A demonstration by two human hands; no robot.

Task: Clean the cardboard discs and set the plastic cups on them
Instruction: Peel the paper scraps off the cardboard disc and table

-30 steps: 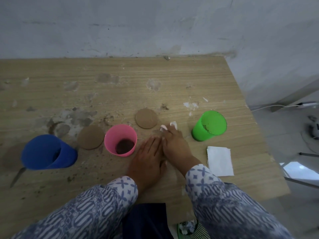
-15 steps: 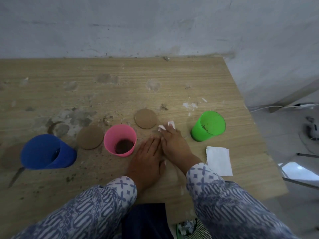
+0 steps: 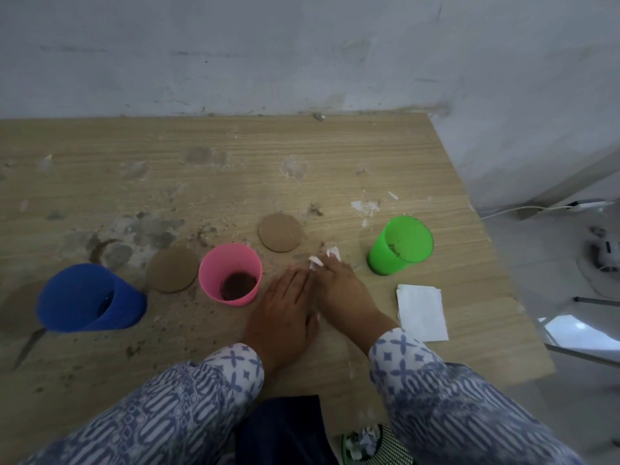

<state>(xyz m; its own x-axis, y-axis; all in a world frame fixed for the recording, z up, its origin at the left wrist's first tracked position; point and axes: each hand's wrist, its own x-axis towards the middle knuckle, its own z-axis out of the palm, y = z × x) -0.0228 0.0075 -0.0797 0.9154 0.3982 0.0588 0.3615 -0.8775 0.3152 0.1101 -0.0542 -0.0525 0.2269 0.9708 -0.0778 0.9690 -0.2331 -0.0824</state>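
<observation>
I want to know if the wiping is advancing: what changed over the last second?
Nothing visibly moved. Right hand presses tissue on the table, left hand flat beside it. Blue cup, pink cup, green cup, left disc, right disc and napkin stay put.

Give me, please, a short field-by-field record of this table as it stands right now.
left hand: flat on the table, next to the right hand
right hand: fingers pressing a white tissue onto the table
cups: blue cup, pink cup, green cup, all upright; pink has dark residue inside
discs: left disc between the blue and pink cups; far disc behind the hands; both bare
spare: folded napkin right of the right hand
</observation>
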